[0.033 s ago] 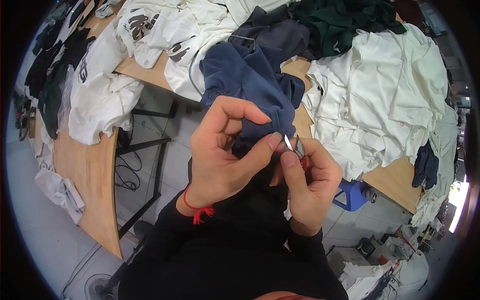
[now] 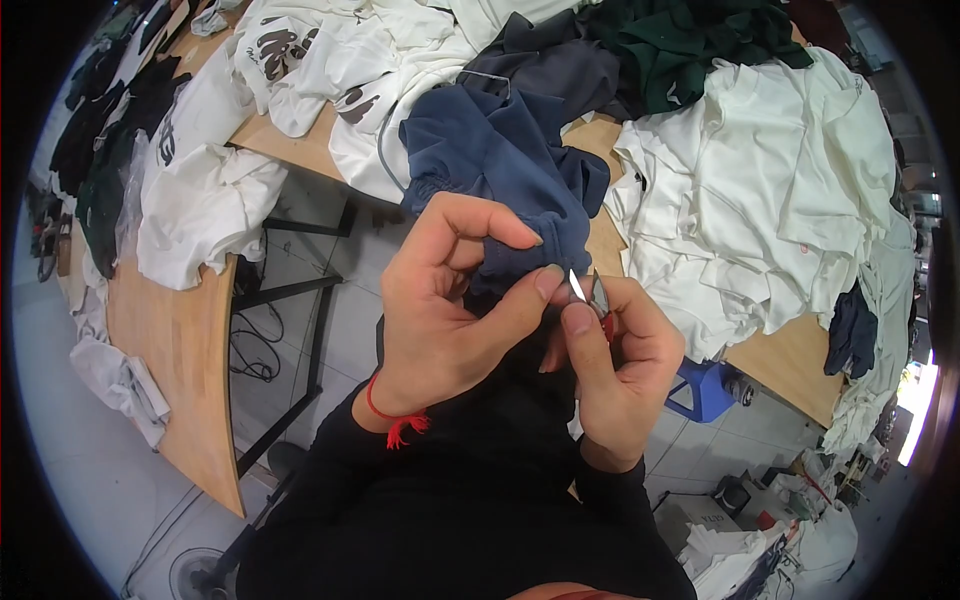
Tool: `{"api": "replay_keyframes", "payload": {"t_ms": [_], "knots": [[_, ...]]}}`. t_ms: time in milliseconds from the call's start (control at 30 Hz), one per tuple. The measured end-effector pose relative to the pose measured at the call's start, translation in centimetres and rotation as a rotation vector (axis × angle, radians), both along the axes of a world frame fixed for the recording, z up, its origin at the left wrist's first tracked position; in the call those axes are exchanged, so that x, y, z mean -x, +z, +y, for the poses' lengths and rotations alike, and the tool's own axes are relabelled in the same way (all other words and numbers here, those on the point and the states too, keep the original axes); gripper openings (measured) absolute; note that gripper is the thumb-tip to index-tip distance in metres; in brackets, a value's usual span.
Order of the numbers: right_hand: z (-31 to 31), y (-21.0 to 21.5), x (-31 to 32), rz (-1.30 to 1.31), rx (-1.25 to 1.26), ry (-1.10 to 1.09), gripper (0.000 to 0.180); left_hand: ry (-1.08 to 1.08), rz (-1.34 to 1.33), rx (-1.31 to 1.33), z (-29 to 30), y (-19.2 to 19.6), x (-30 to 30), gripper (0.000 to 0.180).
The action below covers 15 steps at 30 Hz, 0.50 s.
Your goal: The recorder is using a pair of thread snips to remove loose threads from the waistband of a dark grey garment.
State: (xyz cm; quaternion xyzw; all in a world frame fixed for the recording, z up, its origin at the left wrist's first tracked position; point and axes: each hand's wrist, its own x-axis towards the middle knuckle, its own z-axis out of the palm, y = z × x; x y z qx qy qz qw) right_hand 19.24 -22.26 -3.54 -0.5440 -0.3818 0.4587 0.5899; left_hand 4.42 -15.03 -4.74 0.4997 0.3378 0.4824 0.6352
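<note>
A navy-blue garment (image 2: 495, 150) with gathered, elastic-looking edges lies over the table's near edge and hangs toward me. My left hand (image 2: 455, 290), with a red cord bracelet (image 2: 392, 418) at its wrist, is closed on the garment's lower edge between bent fingers and thumb. Close by on the right, my right hand (image 2: 625, 365) grips small thread snips (image 2: 577, 286) with a bit of red showing at the handle. Their two bright blades stand apart, pointing up beside the left thumb and the cloth. Whether a thread lies between the blades is too small to tell.
White garments (image 2: 745, 190) are heaped on the right of the table, with more white printed ones (image 2: 340, 60) at the far left. Dark grey (image 2: 545, 65) and dark green clothes (image 2: 700, 40) lie behind. A blue plastic stool (image 2: 700, 390) stands under the table; a wooden tabletop (image 2: 185, 370) is left.
</note>
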Motion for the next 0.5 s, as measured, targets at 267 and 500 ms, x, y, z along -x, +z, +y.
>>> {"api": "replay_keyframes", "payload": {"t_ms": [267, 500], "knots": [[0.08, 0.15, -0.07, 0.009, 0.014, 0.007, 0.01, 0.018, -0.05, 0.017, 0.01, 0.24, -0.17, 0.034], [0.11, -0.13, -0.16, 0.041, 0.008, 0.004, 0.011, -0.001, -0.061, 0.005, 0.12, 0.21, -0.23, 0.034]]}}
